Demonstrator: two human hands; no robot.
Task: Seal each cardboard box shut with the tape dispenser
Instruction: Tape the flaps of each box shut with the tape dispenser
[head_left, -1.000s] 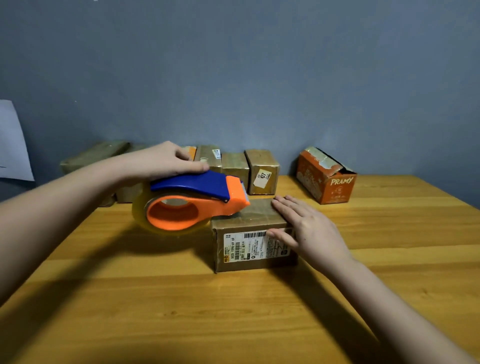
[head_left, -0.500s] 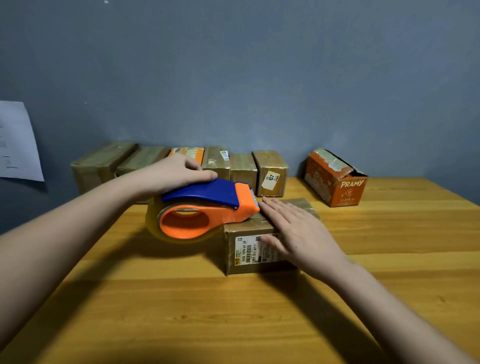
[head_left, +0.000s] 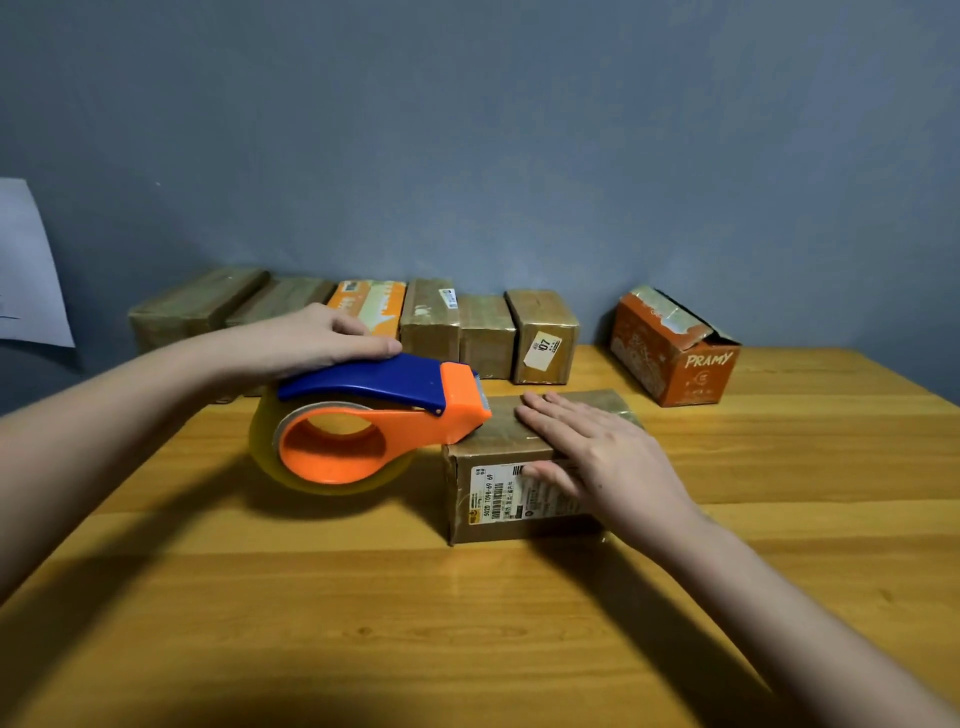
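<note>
My left hand (head_left: 311, 343) is gripping one tape dispenser (head_left: 374, 415); my right hand (head_left: 597, 457), fingers flat, is pressing one cardboard box (head_left: 498, 499) before seven others.

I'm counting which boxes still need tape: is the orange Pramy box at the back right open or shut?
Open. The orange Pramy box lies on its side, and a dark gap shows at its top right corner where a flap stands away.

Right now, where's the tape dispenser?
In the head view, the tape dispenser is left of centre, held by the left hand, its nose on the near box's top-left edge.
</note>
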